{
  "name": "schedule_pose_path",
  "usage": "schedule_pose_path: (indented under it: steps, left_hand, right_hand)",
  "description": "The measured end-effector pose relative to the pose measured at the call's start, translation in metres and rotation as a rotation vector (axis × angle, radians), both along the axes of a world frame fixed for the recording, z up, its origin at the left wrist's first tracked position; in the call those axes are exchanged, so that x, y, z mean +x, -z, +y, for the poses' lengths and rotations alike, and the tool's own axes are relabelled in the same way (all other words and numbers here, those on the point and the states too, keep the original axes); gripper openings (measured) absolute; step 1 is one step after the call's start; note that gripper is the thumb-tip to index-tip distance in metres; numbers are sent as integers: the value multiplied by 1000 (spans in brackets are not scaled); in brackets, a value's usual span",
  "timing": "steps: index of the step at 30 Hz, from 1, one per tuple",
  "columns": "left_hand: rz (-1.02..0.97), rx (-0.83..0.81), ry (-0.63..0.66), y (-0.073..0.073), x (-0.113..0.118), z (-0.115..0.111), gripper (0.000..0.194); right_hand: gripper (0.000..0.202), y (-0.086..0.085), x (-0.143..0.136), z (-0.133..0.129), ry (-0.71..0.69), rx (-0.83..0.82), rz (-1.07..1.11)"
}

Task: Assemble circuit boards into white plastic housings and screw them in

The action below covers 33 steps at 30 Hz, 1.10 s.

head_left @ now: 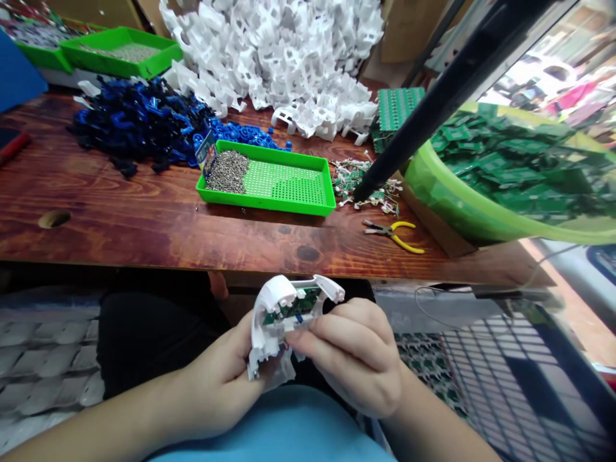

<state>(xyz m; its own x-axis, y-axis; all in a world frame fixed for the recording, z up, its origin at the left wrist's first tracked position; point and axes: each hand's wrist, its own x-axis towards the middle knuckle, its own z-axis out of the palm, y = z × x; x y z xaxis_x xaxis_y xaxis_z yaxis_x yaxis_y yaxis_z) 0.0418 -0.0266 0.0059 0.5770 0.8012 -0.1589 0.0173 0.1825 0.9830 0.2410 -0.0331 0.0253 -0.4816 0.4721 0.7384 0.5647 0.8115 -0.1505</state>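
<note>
Above my lap, a white plastic housing is held in front of the table's edge. Inside it sits a green circuit board, with a small blue part on it. My left hand is closed round the housing's left and lower side. The fingers of my right hand are bent and pressed together at the housing's inner right side, by the board. A bit of red, perhaps a wire, shows near the fingertips; whether they pinch it or only the housing I cannot tell.
On the wooden table stands a green tray of screws. Behind lie blue and black parts and a heap of white housings. Yellow-handled pliers lie right, below a slanting black pole and a basin of circuit boards.
</note>
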Motion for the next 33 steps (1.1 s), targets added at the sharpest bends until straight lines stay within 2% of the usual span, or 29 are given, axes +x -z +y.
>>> schedule_pose_path:
  steps: [5,9,13,17,22,24,27,31,33]
  left_hand:
    - [16,13,9,-5,1,1,38]
    - [10,71,16,3,-3,4,36]
    - [5,337,135,8,-7,7,45]
    - [115,603,188,7,-12,11,58]
    - [205,710,220,12,-16,16,57]
    - [229,662,270,14,-16,17,58]
    - [251,449,349,13,-15,17,55]
    - [213,43,289,12,-15,18,55]
    - [125,-250,293,13,-15,20,60]
  right_hand:
    - [17,-3,0,3,-14,-2,-21]
    - [18,1,-4,4,-12,-22,-14]
    - [18,6,-8,0,22,16,53]
    - [19,2,-11,-5,92,-97,76]
    - [14,0,-12,-3,142,-193,111]
    - [12,1,-13,-1,156,-224,116]
    - [12,5,-12,1,152,-304,88]
    - [26,7,0,0,121,-465,90]
    - [35,6,12,-1,156,-475,118]
